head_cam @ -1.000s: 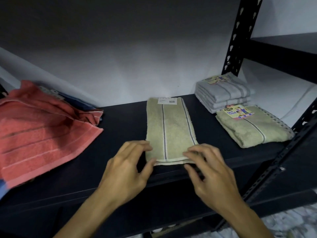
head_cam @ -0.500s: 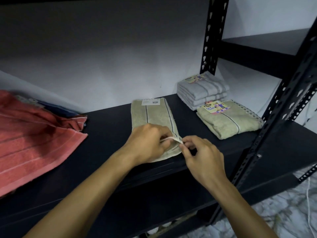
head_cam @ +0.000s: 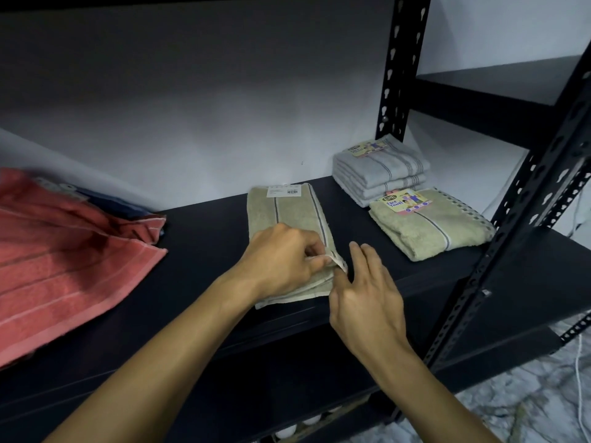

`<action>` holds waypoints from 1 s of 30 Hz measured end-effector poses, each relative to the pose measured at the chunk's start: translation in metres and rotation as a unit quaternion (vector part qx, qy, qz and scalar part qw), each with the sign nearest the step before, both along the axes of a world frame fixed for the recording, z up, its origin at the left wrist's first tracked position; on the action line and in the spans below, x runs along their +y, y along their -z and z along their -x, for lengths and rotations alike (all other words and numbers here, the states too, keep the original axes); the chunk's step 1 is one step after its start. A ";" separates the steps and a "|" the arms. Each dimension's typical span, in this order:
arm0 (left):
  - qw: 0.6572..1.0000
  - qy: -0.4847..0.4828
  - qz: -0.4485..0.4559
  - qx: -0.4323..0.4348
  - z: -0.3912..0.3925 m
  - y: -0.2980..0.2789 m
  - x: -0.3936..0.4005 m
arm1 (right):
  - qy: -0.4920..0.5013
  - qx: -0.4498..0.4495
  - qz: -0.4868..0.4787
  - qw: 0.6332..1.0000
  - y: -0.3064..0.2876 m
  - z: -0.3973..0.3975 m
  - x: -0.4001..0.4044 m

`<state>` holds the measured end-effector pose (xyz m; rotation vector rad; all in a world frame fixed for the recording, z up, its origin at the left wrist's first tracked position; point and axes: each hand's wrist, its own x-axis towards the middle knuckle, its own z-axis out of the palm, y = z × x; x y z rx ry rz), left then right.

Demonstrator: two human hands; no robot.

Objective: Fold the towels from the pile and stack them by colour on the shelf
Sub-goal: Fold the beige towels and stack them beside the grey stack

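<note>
The left hand (head_cam: 281,260) has its grip curled tight, pinching the near corner of the olive towel (head_cam: 287,215), which lies lengthwise on the black shelf (head_cam: 204,251). The right hand (head_cam: 364,295) has a loose, open grip, fingers extended beside that corner. Farther right, a folded olive towel (head_cam: 431,230) carries a label (head_cam: 403,200) reading "Face Towel"; behind it sits a grey towel stack (head_cam: 380,171). A red towel (head_cam: 64,260) lies at left.

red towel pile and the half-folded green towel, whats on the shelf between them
Head view: only bare dark shelf between the red towel pile and the half-folded green towel.
</note>
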<state>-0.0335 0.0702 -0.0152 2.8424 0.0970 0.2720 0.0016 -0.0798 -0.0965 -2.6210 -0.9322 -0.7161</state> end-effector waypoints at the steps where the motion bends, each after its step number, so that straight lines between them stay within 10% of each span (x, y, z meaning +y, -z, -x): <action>1: 1.000 0.004 0.016 0.017 0.001 -0.001 0.003 | 0.004 0.008 0.009 1.000 0.000 0.000 0.000; 6: 0.992 -0.052 0.118 0.008 -0.019 -0.005 0.040 | 0.029 0.035 0.006 0.999 -0.002 0.001 -0.001; 20: 0.990 -0.069 -0.014 0.119 -0.156 0.031 0.103 | 0.101 0.099 -0.188 0.972 0.007 -0.004 0.020; 30: 0.992 -0.058 -0.048 0.097 -0.160 0.059 0.116 | 0.030 -0.041 -0.143 0.988 0.020 -0.002 0.012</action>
